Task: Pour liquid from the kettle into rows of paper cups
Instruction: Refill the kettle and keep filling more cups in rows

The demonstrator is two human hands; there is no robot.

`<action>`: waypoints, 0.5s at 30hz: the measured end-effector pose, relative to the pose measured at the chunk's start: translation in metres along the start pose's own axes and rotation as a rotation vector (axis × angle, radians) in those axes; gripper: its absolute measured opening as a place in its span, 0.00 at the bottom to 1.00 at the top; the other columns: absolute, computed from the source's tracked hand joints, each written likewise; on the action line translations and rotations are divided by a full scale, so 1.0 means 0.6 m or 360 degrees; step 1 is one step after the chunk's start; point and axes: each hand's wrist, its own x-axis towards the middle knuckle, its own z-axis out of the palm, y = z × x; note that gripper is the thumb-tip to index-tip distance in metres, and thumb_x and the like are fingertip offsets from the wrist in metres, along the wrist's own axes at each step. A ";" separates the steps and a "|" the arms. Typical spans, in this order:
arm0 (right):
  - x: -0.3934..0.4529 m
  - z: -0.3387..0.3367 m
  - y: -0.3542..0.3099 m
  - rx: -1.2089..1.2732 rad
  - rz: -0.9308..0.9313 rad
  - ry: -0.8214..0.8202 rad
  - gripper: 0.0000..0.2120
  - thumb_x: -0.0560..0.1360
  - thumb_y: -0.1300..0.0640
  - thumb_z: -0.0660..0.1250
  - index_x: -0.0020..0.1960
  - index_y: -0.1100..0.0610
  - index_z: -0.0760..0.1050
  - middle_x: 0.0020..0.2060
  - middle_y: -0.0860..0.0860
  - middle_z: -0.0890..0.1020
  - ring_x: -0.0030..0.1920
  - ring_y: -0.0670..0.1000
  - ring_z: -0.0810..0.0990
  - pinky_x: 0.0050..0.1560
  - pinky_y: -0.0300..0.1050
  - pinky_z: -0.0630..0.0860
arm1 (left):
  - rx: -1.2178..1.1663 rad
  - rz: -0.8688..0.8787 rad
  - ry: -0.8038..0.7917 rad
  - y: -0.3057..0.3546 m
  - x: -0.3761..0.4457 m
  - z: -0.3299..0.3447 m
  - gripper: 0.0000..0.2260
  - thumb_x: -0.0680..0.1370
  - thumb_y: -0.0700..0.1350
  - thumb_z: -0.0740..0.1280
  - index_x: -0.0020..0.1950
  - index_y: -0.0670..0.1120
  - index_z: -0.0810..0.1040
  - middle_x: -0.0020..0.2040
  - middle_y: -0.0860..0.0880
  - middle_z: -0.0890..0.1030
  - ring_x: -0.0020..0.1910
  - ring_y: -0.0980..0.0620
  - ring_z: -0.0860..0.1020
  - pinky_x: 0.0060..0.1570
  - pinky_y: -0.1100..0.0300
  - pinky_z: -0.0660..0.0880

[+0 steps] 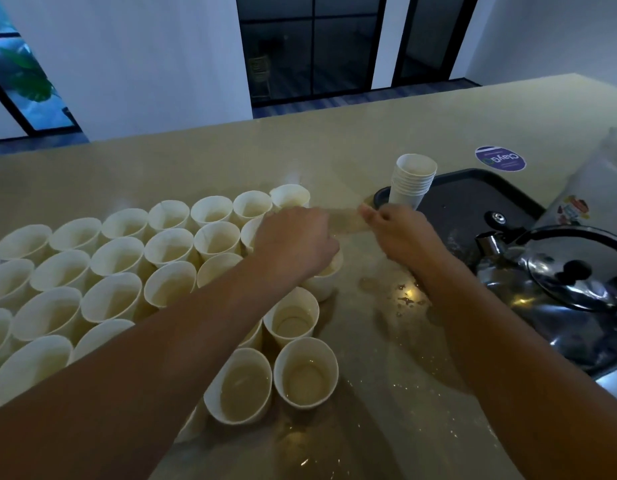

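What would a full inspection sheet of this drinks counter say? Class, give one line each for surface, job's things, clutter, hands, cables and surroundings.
Surface: beige counter, wet with splashes between the cups and the tray.
Job's things: steel kettle stands lidded on the black tray, untouched; rows of paper cups stand upright at left, and the near ones hold liquid.
Clutter: stack of spare cups at the tray's corner; round purple sticker; plastic bag at right.
Hands: left hand reaches over the cups; right hand is beside the stack; what their fingers hold is blurred.
Cables: nothing seen.
Surroundings: white wall, dark-framed windows.
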 end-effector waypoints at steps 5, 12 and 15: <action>0.056 -0.058 0.015 -0.0098 -0.0131 0.0647 0.14 0.82 0.45 0.62 0.62 0.52 0.74 0.60 0.53 0.77 0.56 0.57 0.78 0.52 0.51 0.74 | -0.0265 0.0065 0.0027 0.048 0.030 0.005 0.06 0.78 0.53 0.65 0.49 0.53 0.79 0.45 0.53 0.80 0.49 0.49 0.76 0.49 0.51 0.76; 0.131 -0.080 0.012 -0.0901 -0.0219 0.0463 0.13 0.82 0.56 0.58 0.63 0.57 0.75 0.60 0.57 0.77 0.56 0.61 0.78 0.48 0.55 0.74 | -0.0458 0.0125 0.0048 0.068 0.041 0.025 0.07 0.78 0.54 0.65 0.51 0.53 0.79 0.47 0.53 0.80 0.49 0.50 0.77 0.52 0.49 0.79; 0.145 -0.084 0.009 -0.1000 -0.0188 0.0379 0.10 0.80 0.60 0.60 0.59 0.59 0.77 0.54 0.59 0.80 0.53 0.62 0.80 0.43 0.52 0.72 | -0.0506 0.0108 0.0031 0.068 0.044 0.023 0.07 0.78 0.53 0.65 0.51 0.53 0.79 0.47 0.54 0.80 0.49 0.50 0.77 0.52 0.48 0.78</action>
